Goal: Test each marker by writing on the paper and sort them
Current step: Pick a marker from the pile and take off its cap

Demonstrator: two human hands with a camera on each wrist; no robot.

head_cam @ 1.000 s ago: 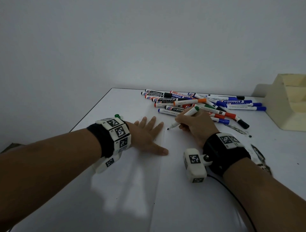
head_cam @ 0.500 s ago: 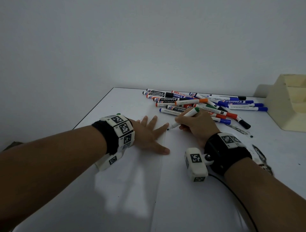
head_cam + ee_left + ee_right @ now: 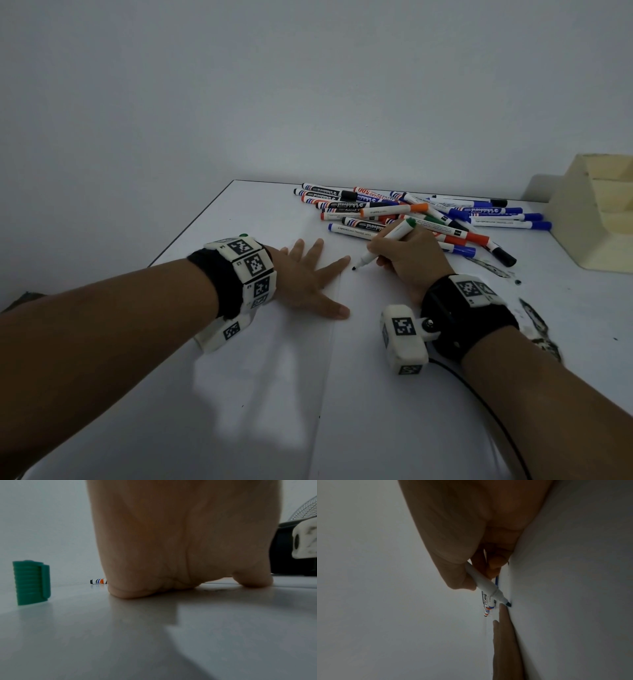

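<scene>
My right hand (image 3: 411, 260) grips a white marker with a green end (image 3: 387, 241) like a pen. Its dark tip touches the white paper (image 3: 260, 377) just right of my left index fingertip. The right wrist view shows the same marker (image 3: 484, 581) pinched between thumb and fingers, tip down on the sheet. My left hand (image 3: 305, 277) lies flat on the paper with its fingers spread. The marker's green cap (image 3: 31, 582) stands upright on the table left of that hand. A pile of several capped markers (image 3: 411, 212) lies behind my right hand.
A cream stepped organiser (image 3: 596, 219) stands at the far right of the white table (image 3: 565, 274). Dark ink smudges (image 3: 534, 322) mark the table right of my right wrist. The table's left edge runs close to my left wrist.
The marker tip has slid slightly to the right on the paper. My left hand shifted a little to the right and stays flat.
</scene>
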